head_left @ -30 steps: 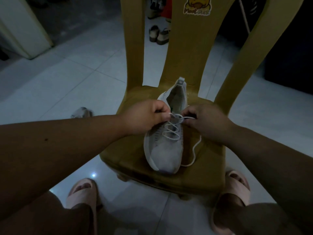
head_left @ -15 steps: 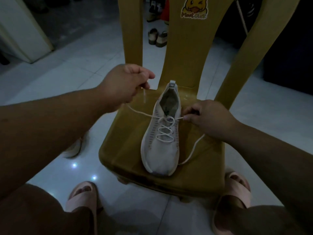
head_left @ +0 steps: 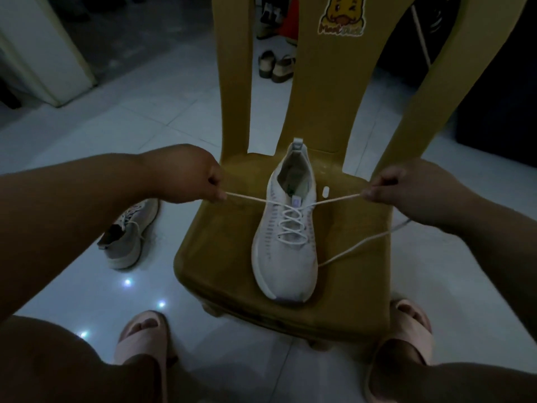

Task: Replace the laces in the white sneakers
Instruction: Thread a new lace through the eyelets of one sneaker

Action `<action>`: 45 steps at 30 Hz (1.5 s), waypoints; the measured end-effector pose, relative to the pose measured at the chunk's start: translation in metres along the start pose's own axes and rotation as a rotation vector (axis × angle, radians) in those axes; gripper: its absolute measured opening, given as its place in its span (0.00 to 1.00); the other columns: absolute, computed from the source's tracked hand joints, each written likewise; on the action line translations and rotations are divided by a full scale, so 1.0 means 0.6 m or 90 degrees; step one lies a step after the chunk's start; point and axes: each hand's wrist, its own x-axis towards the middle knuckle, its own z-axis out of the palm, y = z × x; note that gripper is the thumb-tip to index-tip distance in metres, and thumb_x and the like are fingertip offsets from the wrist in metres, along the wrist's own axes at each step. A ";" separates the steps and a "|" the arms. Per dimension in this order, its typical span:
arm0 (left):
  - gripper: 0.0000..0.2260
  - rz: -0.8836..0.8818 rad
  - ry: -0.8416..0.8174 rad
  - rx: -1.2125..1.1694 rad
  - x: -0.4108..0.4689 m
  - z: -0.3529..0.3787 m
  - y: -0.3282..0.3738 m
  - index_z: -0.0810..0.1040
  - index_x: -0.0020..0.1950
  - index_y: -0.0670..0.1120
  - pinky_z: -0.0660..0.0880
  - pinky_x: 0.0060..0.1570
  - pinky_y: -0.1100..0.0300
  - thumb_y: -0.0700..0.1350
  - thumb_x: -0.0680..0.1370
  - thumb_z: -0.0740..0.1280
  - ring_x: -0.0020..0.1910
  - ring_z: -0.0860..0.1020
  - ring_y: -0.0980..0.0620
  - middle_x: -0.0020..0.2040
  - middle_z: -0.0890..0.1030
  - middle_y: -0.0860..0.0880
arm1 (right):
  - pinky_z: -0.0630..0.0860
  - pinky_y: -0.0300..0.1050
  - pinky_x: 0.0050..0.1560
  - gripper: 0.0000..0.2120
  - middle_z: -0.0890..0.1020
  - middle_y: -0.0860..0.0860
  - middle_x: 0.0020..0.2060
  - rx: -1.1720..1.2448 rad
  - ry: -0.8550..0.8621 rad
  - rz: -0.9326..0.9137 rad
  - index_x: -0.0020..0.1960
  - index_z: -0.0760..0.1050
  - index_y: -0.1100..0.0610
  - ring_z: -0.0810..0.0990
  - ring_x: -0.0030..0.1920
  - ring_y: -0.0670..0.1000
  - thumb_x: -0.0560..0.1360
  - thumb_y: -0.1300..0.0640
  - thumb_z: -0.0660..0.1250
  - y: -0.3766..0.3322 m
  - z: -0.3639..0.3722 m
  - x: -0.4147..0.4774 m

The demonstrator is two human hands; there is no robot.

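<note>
At the far left edge a pale cabinet or door [head_left: 43,48] is cut off by the frame, too dim to identify. On the tiled floor [head_left: 122,132] left of the chair lies the second white sneaker [head_left: 130,234], laced, its upper part hidden under the left forearm. The left hand [head_left: 197,175] is curled into a fist and pinches one end of the white lace [head_left: 293,221], holding it taut out to the left; the fingertips are tucked under and cannot be seen. The yellow plastic chair [head_left: 218,257] bears the other white sneaker [head_left: 284,248] upright on its seat, toe toward the person, heel against the backrest slats. The shoe's opening shows only a pale insole with a dark mark that is hard to make out. The lace criss-crosses the eyelets and leaves the top pair in two straight strands. Just beside the sneaker's collar sits a small white oblong [head_left: 325,191] on the seat; slot or object, I cannot tell. A duck sticker [head_left: 343,16] on the backrest is cropped at the top. The right hand [head_left: 406,190] pinches the other strand between thumb and curled fingers, and a loose length trails from under that wrist back toward the toe. Pink slippers [head_left: 142,335] show below, partly hidden by the legs.
</note>
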 end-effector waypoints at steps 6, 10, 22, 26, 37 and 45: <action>0.11 -0.013 -0.056 0.032 0.004 0.007 -0.007 0.80 0.46 0.49 0.67 0.39 0.62 0.55 0.78 0.64 0.38 0.72 0.58 0.39 0.76 0.53 | 0.66 0.39 0.36 0.07 0.79 0.49 0.37 -0.042 -0.053 0.019 0.42 0.79 0.54 0.75 0.39 0.46 0.76 0.52 0.67 0.003 -0.011 0.000; 0.12 0.000 -0.065 0.025 0.004 0.010 -0.001 0.81 0.52 0.50 0.69 0.43 0.62 0.55 0.78 0.63 0.44 0.74 0.56 0.46 0.78 0.51 | 0.73 0.44 0.42 0.08 0.80 0.51 0.40 -0.041 -0.089 0.027 0.44 0.79 0.56 0.76 0.41 0.48 0.76 0.51 0.67 0.000 -0.005 0.013; 0.15 0.145 0.125 -0.003 0.068 0.012 0.130 0.75 0.55 0.51 0.77 0.46 0.53 0.56 0.72 0.70 0.46 0.76 0.51 0.50 0.77 0.51 | 0.71 0.46 0.40 0.02 0.76 0.54 0.45 -0.275 -0.132 -0.189 0.47 0.70 0.55 0.74 0.43 0.52 0.77 0.57 0.62 -0.110 0.080 0.077; 0.17 0.153 0.093 0.048 0.076 0.014 0.123 0.75 0.56 0.50 0.77 0.48 0.51 0.57 0.71 0.71 0.47 0.76 0.51 0.51 0.77 0.49 | 0.72 0.44 0.39 0.03 0.75 0.53 0.42 -0.293 -0.204 -0.213 0.49 0.74 0.56 0.73 0.39 0.51 0.76 0.60 0.62 -0.110 0.097 0.081; 0.22 0.159 0.126 -0.116 0.061 0.022 0.108 0.75 0.57 0.52 0.77 0.50 0.53 0.56 0.67 0.75 0.48 0.75 0.54 0.52 0.75 0.53 | 0.70 0.44 0.39 0.05 0.76 0.51 0.46 -0.190 -0.197 -0.191 0.51 0.73 0.52 0.75 0.45 0.51 0.78 0.52 0.63 -0.108 0.078 0.079; 0.17 0.150 0.014 -0.181 0.064 0.016 0.104 0.79 0.54 0.51 0.78 0.47 0.52 0.57 0.70 0.72 0.45 0.78 0.53 0.48 0.80 0.53 | 0.71 0.34 0.29 0.09 0.79 0.48 0.41 0.071 -0.178 -0.195 0.43 0.69 0.45 0.79 0.32 0.44 0.80 0.56 0.61 -0.104 0.070 0.046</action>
